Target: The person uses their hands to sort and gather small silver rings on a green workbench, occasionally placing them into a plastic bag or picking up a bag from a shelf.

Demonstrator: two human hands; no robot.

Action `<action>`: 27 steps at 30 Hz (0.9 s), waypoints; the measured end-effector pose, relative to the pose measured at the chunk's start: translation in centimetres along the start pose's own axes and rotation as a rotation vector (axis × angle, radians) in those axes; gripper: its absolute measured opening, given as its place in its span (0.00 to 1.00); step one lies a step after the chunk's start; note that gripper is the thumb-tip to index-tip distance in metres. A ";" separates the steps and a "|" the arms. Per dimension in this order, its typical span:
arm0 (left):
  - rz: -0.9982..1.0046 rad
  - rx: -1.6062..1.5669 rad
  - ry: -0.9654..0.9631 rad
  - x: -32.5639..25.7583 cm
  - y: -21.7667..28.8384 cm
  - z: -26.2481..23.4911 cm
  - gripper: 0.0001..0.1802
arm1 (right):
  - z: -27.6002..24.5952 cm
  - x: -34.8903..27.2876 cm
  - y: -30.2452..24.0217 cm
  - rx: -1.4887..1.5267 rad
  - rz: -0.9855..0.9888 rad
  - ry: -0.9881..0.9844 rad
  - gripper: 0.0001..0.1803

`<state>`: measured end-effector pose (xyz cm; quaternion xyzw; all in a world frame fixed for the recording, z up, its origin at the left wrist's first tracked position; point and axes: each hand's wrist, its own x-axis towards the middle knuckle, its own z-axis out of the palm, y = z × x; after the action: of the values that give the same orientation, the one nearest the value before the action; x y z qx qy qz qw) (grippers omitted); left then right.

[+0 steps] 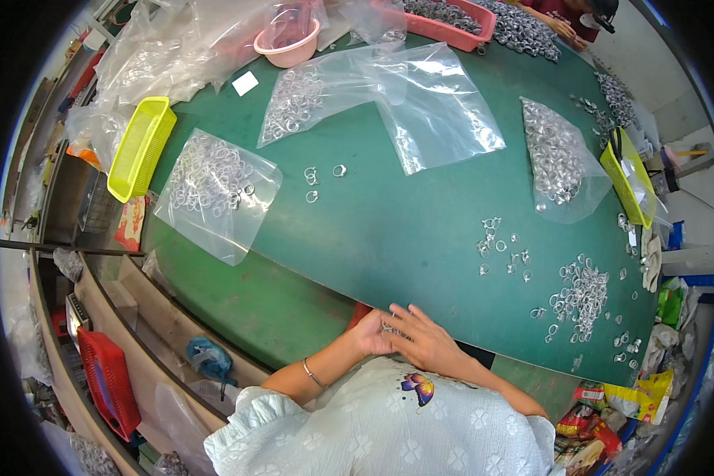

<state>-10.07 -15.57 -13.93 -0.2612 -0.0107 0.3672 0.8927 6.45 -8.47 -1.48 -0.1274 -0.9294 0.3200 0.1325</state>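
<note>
A small cluster of metal rings (390, 327) is cupped between the left hand (370, 333) and the right hand (427, 339) at the near edge of the green tabletop (389, 230). The right fingers are spread over the cluster, seemingly to keep it from scattering; the left grip's closure cannot be told. Loose rings (579, 295) lie well to the right of the grip, and bagged rings (214, 186) far to its left, seemingly sorted apart.

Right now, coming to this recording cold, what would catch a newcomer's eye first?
The big green table dominates, strewn with clear plastic bags of small silvery metal rings, more bags lying further back. A loose pile of rings glints at the right, with a yellow basket on the left edge. At the near edge, the left hand and right hand meet over a few small rings.
</note>
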 end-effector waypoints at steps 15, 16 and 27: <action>0.060 0.304 0.351 0.5 -0.6 -0.9 0.17 | 0.1 -0.8 -0.8 0.259 -0.075 0.318 0.13; 0.075 0.295 0.322 0.4 -1.0 -0.7 0.17 | 0.3 -1.2 -0.7 0.270 -0.041 0.344 0.12; 0.274 0.458 0.360 -4.4 -4.2 6.9 0.24 | -0.7 -2.1 -0.3 0.361 0.365 0.704 0.08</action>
<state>-12.01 -17.86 -5.19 -0.1131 0.2656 0.4249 0.8580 8.65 -8.98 -1.12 -0.3657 -0.7189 0.4325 0.4030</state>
